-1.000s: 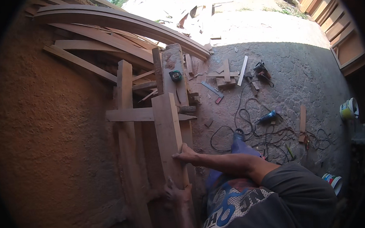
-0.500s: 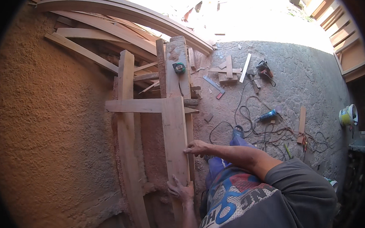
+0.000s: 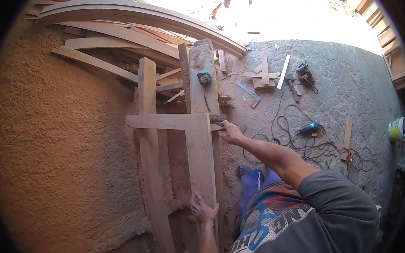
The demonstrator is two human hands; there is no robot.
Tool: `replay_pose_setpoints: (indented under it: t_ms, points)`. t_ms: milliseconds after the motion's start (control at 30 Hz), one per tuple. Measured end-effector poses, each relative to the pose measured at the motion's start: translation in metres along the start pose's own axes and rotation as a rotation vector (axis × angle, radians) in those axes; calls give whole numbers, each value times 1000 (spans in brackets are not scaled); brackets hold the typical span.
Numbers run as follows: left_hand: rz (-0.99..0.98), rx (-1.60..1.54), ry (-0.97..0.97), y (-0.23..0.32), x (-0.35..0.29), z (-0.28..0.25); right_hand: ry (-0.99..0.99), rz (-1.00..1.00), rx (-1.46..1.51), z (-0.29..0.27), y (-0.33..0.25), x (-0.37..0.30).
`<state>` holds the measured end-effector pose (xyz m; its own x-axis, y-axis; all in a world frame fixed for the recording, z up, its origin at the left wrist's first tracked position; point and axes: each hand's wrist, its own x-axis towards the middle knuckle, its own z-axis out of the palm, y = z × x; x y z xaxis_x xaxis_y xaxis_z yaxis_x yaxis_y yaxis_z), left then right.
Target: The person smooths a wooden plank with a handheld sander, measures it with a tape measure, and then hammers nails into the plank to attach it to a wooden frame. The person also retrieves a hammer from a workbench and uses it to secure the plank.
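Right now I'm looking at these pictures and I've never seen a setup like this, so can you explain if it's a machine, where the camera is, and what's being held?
There's no robot: these are a person's two bare hands. The camera sits on the person's head, looking down, and its wide lens bends straight edges. The left hand lies on a long board, which overlaps a crosspiece. The right hand is at that crosspiece's right end; whether it grips is hard to tell. A tape measure rests on a thick timber beyond. On the floor to the right are a carpenter's square and a blue power tool.
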<state>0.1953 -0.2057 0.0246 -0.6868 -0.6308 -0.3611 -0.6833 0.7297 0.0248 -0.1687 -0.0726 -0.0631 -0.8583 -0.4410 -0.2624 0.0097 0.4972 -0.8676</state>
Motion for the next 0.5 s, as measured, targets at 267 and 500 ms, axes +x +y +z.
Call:
replay_pose_setpoints:
  t_ms: [267, 500]
  points:
    - [-20, 19, 2, -9, -10, 9, 23, 83, 63, -2, 14, 29]
    - [-9, 29, 33, 5, 8, 9, -1, 29, -39, -23, 14, 53]
